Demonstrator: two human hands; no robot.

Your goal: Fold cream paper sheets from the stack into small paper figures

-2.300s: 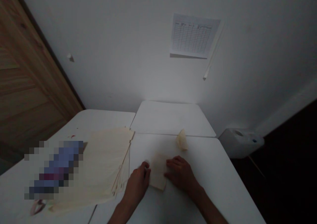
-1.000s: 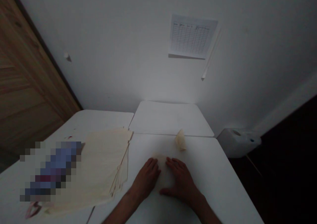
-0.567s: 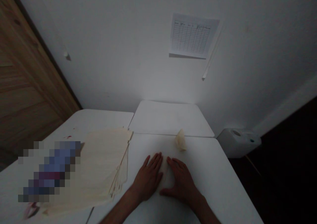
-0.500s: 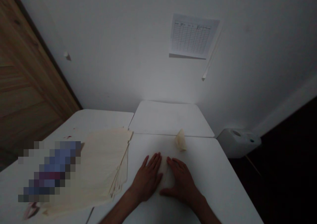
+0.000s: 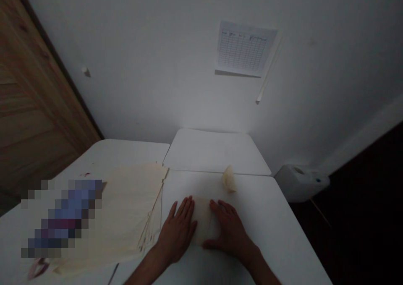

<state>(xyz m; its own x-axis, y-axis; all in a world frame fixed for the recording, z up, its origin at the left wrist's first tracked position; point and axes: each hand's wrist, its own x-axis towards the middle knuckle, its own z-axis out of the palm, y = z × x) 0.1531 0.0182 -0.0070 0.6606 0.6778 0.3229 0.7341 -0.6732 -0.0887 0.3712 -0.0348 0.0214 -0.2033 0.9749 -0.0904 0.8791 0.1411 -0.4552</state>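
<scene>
White folding tables (image 5: 252, 218) meet below a white wall (image 5: 157, 66), with a wooden door (image 5: 37, 108) at left. On the near table, a folded pale sheet (image 5: 204, 220) lies with its long axis running near to far. The left hand (image 5: 176, 230) and right hand (image 5: 228, 230) lie flat against its sides, fingers spread and released.

Head cam, fwd/down, close on left hand (image 5: 176, 230), right hand (image 5: 229, 230)
</scene>
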